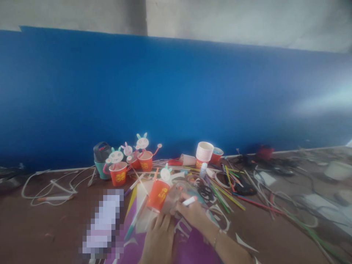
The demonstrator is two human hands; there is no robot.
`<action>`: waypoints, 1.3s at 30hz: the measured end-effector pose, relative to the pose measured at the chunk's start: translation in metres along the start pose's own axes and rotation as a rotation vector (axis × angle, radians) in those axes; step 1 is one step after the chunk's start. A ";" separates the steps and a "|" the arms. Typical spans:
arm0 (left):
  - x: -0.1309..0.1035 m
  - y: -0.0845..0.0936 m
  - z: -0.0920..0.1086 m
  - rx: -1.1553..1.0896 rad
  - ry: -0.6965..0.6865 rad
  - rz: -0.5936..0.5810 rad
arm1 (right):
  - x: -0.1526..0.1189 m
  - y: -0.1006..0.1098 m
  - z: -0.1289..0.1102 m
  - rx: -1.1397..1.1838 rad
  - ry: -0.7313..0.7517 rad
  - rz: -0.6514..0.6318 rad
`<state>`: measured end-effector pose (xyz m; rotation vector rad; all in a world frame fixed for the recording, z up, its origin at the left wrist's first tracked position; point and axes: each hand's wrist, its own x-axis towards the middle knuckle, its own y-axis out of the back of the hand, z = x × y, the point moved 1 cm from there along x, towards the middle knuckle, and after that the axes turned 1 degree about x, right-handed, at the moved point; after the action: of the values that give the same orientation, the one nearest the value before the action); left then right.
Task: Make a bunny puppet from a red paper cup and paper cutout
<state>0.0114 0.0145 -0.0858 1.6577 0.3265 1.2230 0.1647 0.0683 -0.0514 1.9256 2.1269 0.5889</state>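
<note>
My right hand (189, 211) is closed around a white marker with a reddish end (190, 200), over a purple printed sheet (189, 245). To its left, my left hand (161, 233) lies palm down on the sheet, its fingers stretched toward the base of an orange paper cup (158, 195). That cup leans to one side, and a white rabbit-head cutout (165, 173) with green ears shows at its top. What lies under the right fingertips is blurred.
Behind on the left stand orange cups with rabbit figures (118, 173). A cup stack (205, 151) and a glue bottle (203, 170) stand behind the hands. Colored sticks (231, 198) and cables spread right; a pixelated object (103, 222) lies left.
</note>
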 end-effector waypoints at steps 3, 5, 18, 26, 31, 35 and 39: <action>0.000 0.001 0.001 -0.002 -0.003 0.004 | 0.000 0.000 0.001 -0.013 0.000 -0.007; 0.001 0.002 0.001 0.001 0.002 -0.014 | 0.000 0.000 0.002 -0.017 -0.013 -0.017; 0.000 -0.002 0.000 0.003 0.030 -0.071 | -0.001 0.000 -0.001 -0.007 0.000 -0.039; -0.004 -0.013 0.000 -0.001 0.035 -0.009 | -0.001 0.000 -0.001 0.006 -0.029 -0.057; -0.003 -0.009 0.001 0.021 0.015 -0.024 | -0.001 -0.001 0.002 0.034 -0.018 -0.049; 0.000 -0.001 0.000 0.032 -0.004 0.003 | -0.001 -0.003 0.001 0.062 -0.051 -0.035; -0.002 -0.009 0.000 0.021 0.006 0.017 | -0.001 -0.003 -0.001 0.086 -0.067 -0.042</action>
<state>0.0131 0.0172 -0.0945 1.6785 0.3305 1.2413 0.1619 0.0670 -0.0521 1.9113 2.1783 0.4252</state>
